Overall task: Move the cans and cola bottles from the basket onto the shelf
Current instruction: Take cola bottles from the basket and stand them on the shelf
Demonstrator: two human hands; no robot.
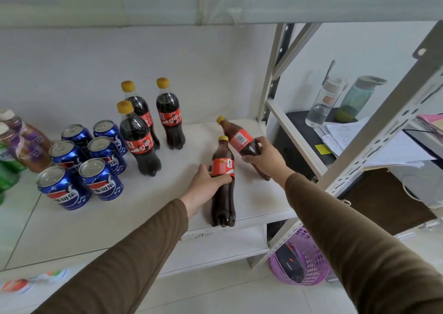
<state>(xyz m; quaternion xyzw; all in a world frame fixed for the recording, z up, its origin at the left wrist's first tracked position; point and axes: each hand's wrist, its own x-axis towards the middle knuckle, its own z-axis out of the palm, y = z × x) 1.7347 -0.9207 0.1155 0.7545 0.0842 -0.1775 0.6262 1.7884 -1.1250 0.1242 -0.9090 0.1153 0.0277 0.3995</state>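
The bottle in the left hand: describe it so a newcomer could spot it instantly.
Start at the white shelf and find the three upright cola bottles at the back. Nearer the front edge, the left hand grips a cola bottle by its red label. Its neighbour, held in the right hand, tilts.

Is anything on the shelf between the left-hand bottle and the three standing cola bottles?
No. In the head view, only bare white shelf separates the left-hand bottle from the three standing cola bottles.
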